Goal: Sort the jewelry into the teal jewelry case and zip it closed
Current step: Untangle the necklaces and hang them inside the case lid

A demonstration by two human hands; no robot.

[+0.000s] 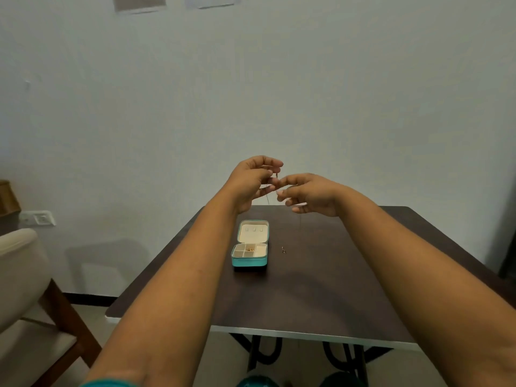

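The teal jewelry case (249, 262) lies open on the dark table (307, 291), its cream lid flat behind the compartments. A gold ring (250, 249) sits in one middle compartment. A small earring (283, 249) lies on the table just right of the case. Both hands are raised above the far end of the table. My left hand (251, 181) pinches the top of a thin necklace chain (268, 195), which hangs down from its fingers. My right hand (310, 192) pinches the same chain close beside the left fingertips, and a faint strand drops below it.
A cream cushioned chair with a wooden frame (30, 291) stands at the left of the table. A plain wall is close behind the table's far edge. The table's white near edge (307, 333) runs across the lower view, with black legs under it.
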